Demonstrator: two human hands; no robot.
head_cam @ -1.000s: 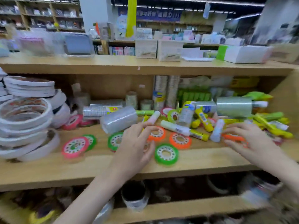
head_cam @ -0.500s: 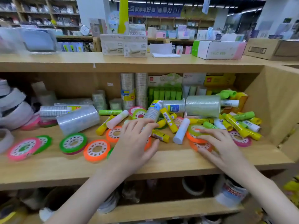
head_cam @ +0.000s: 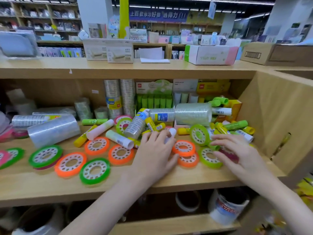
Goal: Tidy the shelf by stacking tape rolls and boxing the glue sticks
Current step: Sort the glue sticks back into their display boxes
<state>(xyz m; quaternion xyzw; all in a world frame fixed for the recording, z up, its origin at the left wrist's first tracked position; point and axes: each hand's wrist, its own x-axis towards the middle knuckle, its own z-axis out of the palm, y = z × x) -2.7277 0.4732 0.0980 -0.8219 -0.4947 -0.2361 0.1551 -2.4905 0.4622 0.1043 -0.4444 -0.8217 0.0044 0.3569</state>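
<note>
1. Flat coloured tape rolls, lower half of the frame: five orange [head_cam: 97, 146], four green [head_cam: 94, 170], and one pink at the left edge [head_cam: 3, 156]. All lie flat except one green roll [head_cam: 198, 135] tilted on edge right of centre. Two of the orange rolls overlap at centre right [head_cam: 183, 148].
2. Clear tape sleeves: one large [head_cam: 53, 129] at left, one large [head_cam: 193, 114] at upper right; others are too blurred to count.
3. Glue sticks [head_cam: 119, 139]: scattered at centre and right, yellow, green and white; the pile prevents an exact count.
4. Left hand [head_cam: 155, 155]: fingers loosely curled round a white glue stick [head_cam: 171, 134].
5. Right hand [head_cam: 237, 153]: fingers spread, released, over a green roll [head_cam: 209, 157].
6. Surface: wooden shelf [head_cam: 118, 187] in a stationery shop; boxes [head_cam: 210, 54] stand on the top board.
</note>
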